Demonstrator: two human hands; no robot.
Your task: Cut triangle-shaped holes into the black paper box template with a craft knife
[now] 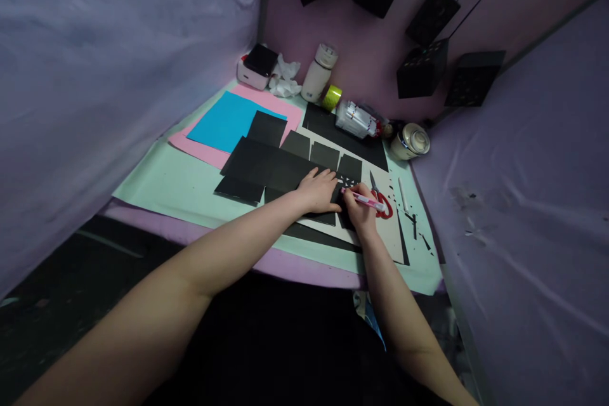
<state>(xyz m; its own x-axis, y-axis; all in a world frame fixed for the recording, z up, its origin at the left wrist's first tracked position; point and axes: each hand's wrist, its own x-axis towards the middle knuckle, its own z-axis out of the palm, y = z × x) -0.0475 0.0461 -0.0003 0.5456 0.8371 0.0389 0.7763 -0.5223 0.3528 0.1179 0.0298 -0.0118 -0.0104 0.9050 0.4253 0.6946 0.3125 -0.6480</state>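
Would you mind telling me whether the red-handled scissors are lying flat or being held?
Lying flat. The scissors rest on the mat just beyond the right hand, which holds a pink craft knife instead.

One head-worn camera looks forward and down, close over the work table (157,187).

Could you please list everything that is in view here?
black card: one folded sheet with flaps, black, centre of mat
mat: one, pale green, on table
blue sheet: one, blue, on pink sheet
pink sheet: one, pink, left rear
scissors: one, red handles, right of hands
bottle: one, white, rear
tape: one, yellow-green, beside bottle
black boxes: several, black, hanging at rear
left hand: flat on black card
right hand: grip on pink knife
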